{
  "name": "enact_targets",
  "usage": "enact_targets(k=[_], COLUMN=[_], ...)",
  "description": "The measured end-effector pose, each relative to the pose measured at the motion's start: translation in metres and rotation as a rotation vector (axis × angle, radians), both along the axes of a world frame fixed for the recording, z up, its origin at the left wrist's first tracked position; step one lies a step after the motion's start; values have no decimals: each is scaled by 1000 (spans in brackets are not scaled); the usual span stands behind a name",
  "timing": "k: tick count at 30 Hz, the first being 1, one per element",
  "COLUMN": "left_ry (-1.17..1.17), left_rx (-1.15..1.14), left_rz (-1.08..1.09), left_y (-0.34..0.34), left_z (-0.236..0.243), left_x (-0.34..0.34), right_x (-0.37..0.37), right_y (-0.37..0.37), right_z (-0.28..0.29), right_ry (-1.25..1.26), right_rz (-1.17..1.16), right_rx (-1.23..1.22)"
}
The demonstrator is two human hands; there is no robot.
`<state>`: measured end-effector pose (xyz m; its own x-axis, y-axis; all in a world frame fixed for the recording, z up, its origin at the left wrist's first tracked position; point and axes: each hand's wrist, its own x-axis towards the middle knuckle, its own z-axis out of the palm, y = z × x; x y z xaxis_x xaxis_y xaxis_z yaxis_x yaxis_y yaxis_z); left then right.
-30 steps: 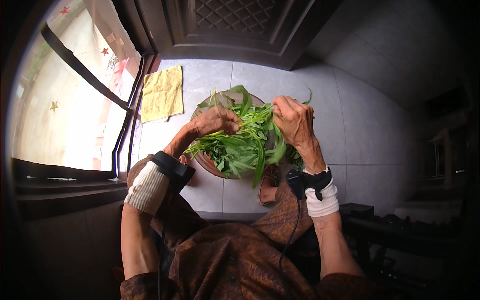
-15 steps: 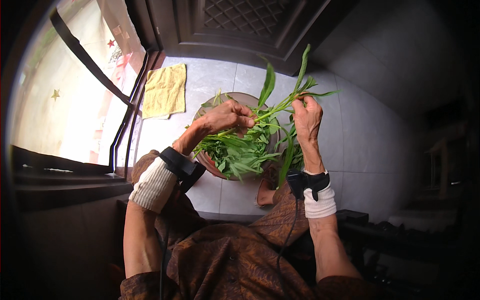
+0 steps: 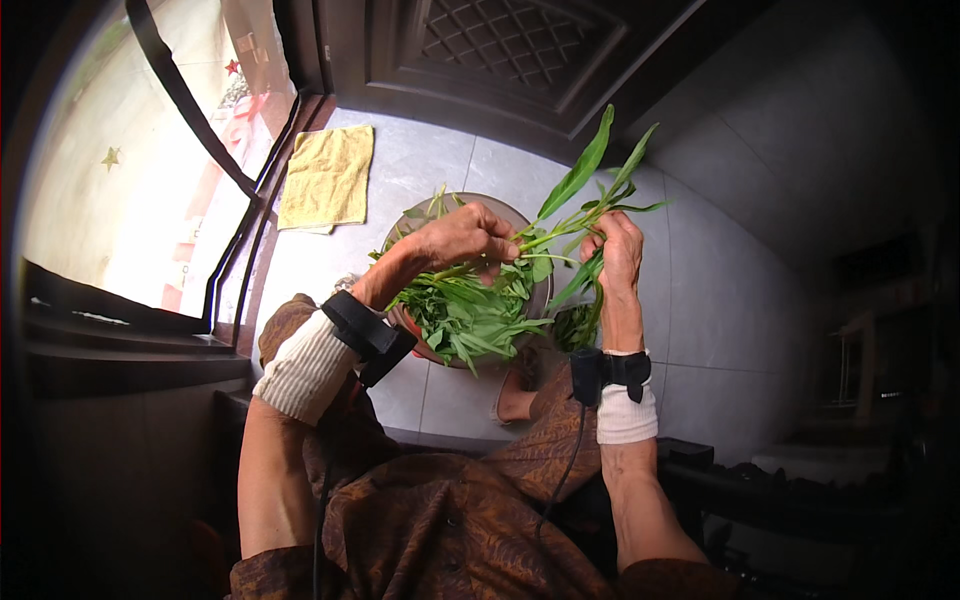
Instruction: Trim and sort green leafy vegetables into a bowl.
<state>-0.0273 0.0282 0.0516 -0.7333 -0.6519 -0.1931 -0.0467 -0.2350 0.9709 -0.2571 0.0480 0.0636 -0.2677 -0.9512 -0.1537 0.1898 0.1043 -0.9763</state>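
My left hand (image 3: 468,240) is closed around the stems of some water spinach (image 3: 560,226), over the left part of a round basin (image 3: 500,205). The stems slant up to the right, their long narrow leaves standing above my fingers. My right hand (image 3: 616,252) pinches at the leafy side of the same bunch, right of the basin. A long leaf hangs beside its fingers; exactly which part they grip is partly hidden. Loose cut greens (image 3: 465,320) fill the basin below my hands.
More greens (image 3: 575,325) lie on the tiled floor (image 3: 700,300) just right of the basin. A folded yellow cloth (image 3: 328,178) lies at the far left, by a glass door (image 3: 150,200). A dark panelled door (image 3: 490,60) stands beyond. My foot (image 3: 515,400) is close to the basin.
My right hand has come slightly lower along the water spinach, and its fingers have shifted from the leafy top toward a hanging leaf. My left hand keeps its hold on the stems.
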Motion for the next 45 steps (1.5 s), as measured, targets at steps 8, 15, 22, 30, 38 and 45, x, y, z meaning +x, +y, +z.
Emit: enact_targets(k=[8, 15, 22, 30, 38, 45], left_ry=[74, -22, -73, -49, -134, -211], left_rx=[30, -82, -13, 1, -89, -150], left_rz=[19, -20, 21, 25, -18, -45], left_y=[-6, -6, -12, -12, -15, -14], left_z=[-2, -3, -27, -30, -29, -29], left_x=[0, 3, 21, 19, 18, 22], right_x=[10, -26, -59, -58, -25, -7], right_y=[-2, -9, 8, 13, 7, 10], right_z=[7, 3, 23, 24, -3, 5], right_ry=[83, 75, -69, -85, -122, -22], right_rz=[-77, -247, -120, 30, 449, 603], right_rx=[-24, -148, -289, -299, 121, 187])
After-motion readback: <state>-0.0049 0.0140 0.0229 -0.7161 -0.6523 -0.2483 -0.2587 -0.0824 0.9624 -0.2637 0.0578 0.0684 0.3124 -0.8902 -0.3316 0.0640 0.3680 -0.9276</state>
